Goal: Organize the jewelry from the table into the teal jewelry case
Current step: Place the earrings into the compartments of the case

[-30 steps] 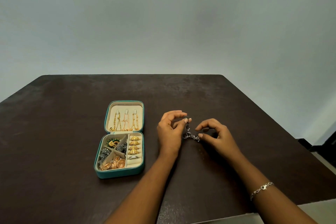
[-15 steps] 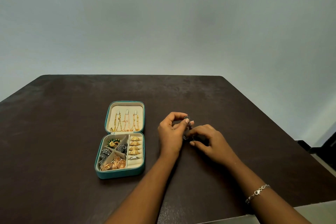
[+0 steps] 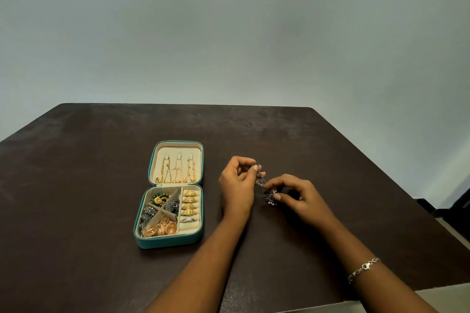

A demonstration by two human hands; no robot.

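Observation:
The teal jewelry case (image 3: 143, 241) lies open on the dark table (image 3: 76, 185), left of my hands. Gold chains (image 3: 178, 173) hang in its lid; gold rings (image 3: 190, 204) fill the right slots, with dark and gold earrings in the left compartments. A dark silver earring (image 3: 264, 185) with a dangling bell end is held between my hands just above the table. My left hand (image 3: 237, 185) pinches its upper end with thumb and forefinger. My right hand (image 3: 296, 198) pinches the lower bell end.
A silver bracelet (image 3: 363, 268) is on my right wrist. The table's right edge runs diagonally past my right arm, and dark furniture (image 3: 455, 201) stands beyond it. A plain pale wall rises behind the table.
My right hand came in against my left hand, then drew down and right with the earring's lower end, stretching it between both hands. The case has not moved.

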